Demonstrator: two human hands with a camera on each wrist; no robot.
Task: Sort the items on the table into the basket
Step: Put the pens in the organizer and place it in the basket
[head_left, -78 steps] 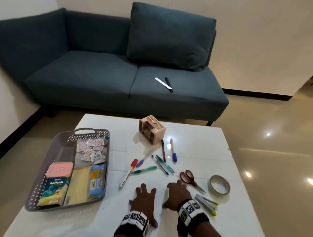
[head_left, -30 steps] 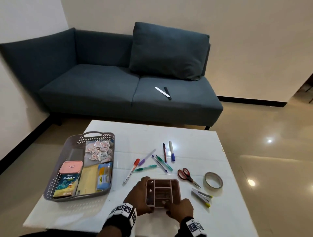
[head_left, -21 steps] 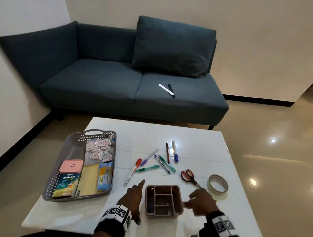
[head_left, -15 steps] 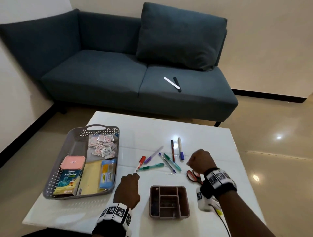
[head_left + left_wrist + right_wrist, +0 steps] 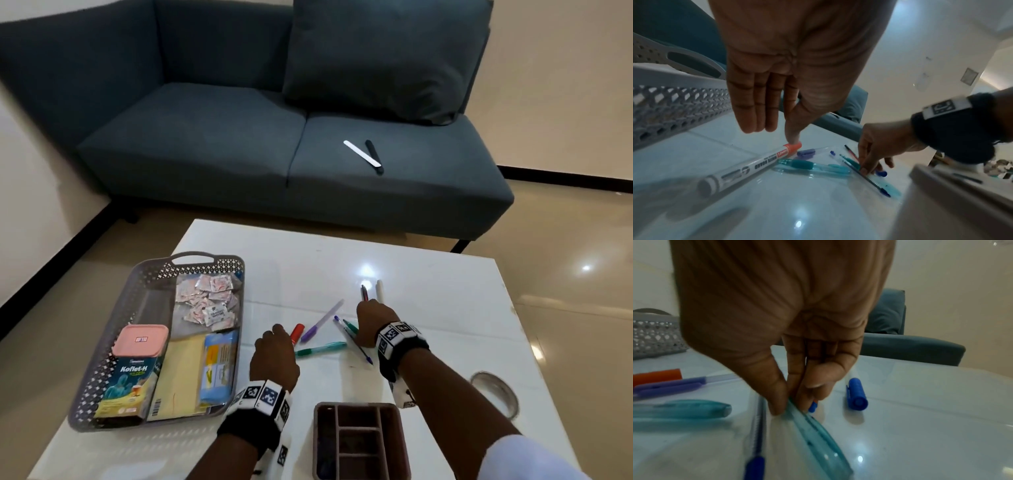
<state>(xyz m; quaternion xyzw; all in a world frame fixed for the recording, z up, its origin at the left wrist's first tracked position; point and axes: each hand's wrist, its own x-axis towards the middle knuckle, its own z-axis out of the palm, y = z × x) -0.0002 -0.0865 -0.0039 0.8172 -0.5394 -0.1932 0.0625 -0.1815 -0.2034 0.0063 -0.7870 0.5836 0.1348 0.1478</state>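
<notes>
Already the basket [image 5: 219,270] to the left of the left hand [image 5: 274,356] holds sachets, a pink-lidded box, a carton, a yellow pad and a blue packet, so part of the sorting looks done. Left over on the bench [image 5: 428,308] are the pens, a tape roll [image 5: 495,397] well off to the right of the right hand [image 5: 373,322], and the brown divided organizer [image 5: 359,442] just behind both wrists. That left grip is wide, fingers straight, one fingertip [image 5: 793,139] touching the red cap of the whiteboard marker [image 5: 748,167]. The right grip is narrow, thumb and fingers pinching a teal pen [image 5: 818,431] low against the bench. Purple, green and blue pens lie between the two hands, so most of the stationery, I judge, is not yet sorted.
</notes>
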